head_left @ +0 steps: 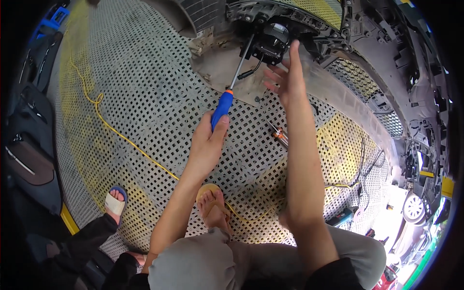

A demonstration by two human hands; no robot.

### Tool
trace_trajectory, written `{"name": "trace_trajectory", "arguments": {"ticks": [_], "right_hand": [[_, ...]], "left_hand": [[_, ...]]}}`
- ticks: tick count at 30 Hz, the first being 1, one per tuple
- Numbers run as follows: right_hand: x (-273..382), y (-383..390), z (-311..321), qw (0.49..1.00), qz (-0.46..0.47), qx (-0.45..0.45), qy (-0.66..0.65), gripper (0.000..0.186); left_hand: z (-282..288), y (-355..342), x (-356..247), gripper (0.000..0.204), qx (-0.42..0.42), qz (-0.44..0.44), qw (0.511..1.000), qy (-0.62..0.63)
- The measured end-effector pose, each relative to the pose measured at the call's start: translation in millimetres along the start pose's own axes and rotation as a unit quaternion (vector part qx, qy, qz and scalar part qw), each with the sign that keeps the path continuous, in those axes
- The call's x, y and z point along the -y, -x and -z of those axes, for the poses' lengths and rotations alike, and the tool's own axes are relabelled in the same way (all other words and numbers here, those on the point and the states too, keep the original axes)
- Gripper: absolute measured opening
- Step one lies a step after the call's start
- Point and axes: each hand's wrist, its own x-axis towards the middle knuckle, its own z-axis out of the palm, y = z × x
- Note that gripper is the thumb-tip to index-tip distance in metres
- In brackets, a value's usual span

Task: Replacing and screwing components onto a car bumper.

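My left hand [209, 140] grips a screwdriver [221, 107] with a blue handle, an orange collar and a long metal shaft, which reaches up to the mount of a black module [269, 41] under the vehicle body part. A short black cable [251, 72] hangs from the module. My right hand [285, 77] is just below and right of the module, fingers apart and slightly bent, thumb raised near its right side; whether the thumb touches it is unclear. Orange-handled tools [281, 135] lie on the perforated floor [135, 111] between my forearms.
Dark bodywork [406, 92] curves along the top and right. A yellow cord [130, 142] crosses the floor. Another person's sandalled foot [116, 203] is at lower left, beside dark panels [34, 145]. A teal power tool [340, 217] and cables lie at lower right.
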Motion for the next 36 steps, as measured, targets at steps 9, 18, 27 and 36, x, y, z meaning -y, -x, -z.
{"name": "trace_trajectory", "arguments": {"ticks": [9, 18, 27, 36], "right_hand": [[7.7, -20.9, -21.2, 0.992, 0.012, 0.124, -0.009, 0.055], [4.7, -27.4, -21.7, 0.990, -0.005, 0.137, -0.044, 0.050], [-0.7, -27.2, -30.7, 0.993, 0.014, 0.098, -0.059, 0.049], [-4.6, -25.1, -29.3, 0.989, 0.008, 0.115, -0.091, 0.048]], "left_hand": [[-3.2, 1.3, 7.3, 0.038, -0.034, -0.034, 0.998, -0.039], [0.0, -1.5, -7.7, 0.035, -0.019, -0.011, 1.000, -0.003], [-3.9, -8.8, -18.1, 0.038, -0.063, -0.040, 0.990, -0.122], [17.7, -8.4, -43.6, 0.036, 0.122, 0.140, 0.887, 0.422]]}}
